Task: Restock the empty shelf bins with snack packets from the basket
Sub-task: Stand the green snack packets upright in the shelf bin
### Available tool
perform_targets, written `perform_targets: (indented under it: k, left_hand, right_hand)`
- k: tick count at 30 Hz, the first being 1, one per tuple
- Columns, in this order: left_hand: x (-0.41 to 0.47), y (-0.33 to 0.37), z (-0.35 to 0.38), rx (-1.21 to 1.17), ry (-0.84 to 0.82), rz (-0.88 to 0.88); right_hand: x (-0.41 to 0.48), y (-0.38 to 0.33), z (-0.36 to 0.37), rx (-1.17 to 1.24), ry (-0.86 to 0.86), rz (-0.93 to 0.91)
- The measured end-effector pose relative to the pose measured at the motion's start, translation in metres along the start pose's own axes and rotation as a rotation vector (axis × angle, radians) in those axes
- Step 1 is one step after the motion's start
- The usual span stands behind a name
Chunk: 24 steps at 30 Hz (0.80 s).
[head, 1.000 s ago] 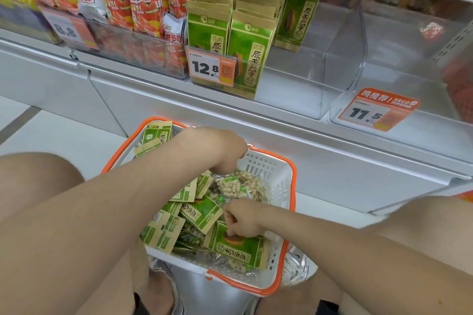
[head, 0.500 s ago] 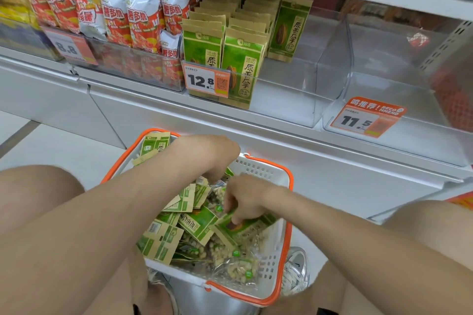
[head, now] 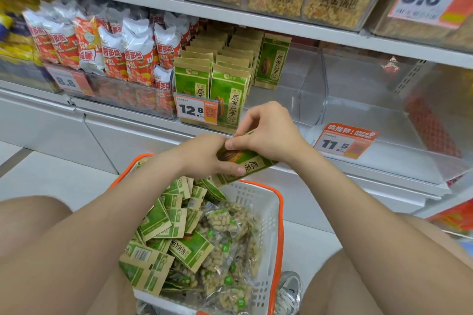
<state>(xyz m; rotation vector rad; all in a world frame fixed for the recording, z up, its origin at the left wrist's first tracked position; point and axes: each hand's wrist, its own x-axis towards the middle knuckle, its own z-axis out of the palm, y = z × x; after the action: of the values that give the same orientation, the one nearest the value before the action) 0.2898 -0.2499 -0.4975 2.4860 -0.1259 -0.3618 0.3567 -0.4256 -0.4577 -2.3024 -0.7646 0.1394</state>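
A green-and-tan snack packet (head: 252,164) is held above the basket's far rim by both hands. My left hand (head: 208,155) grips its left end, thumb under the lower edge. My right hand (head: 268,133) pinches its upper edge from the right. Below them a white basket (head: 266,210) with an orange rim holds several green packets (head: 176,233) and clear bags of nuts (head: 230,250). On the shelf, the bin labelled 12.8 (head: 281,100) has rows of the same green packets (head: 222,79) on its left and bare space on its right. The clear bin labelled 11.5 (head: 384,133) is empty.
Red-and-white snack bags (head: 122,51) fill the bin to the left, behind an 8.8 tag. The upper shelf (head: 281,25) carries clear tubs of yellow snacks. My bare knees flank the basket, and a shoe (head: 289,291) shows beside it on the pale floor.
Both hands have risen out of the basket with one green packet and now hold it together in front of the shelf edge. The camera has tilted up, showing the upper shelf.
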Motion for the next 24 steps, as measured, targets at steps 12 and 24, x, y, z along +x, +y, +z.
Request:
perform_targets:
  k: [12,24]
  left_hand:
    - [0.016,0.047,-0.012,-0.583,0.685,0.008]
    - [0.029,0.061,-0.015,-0.757,0.774,-0.095]
  right_hand:
    - [0.018,0.001,-0.021,0.318,0.330,0.213]
    - [0.018,-0.011,-0.012,0.532,0.172,0.410]
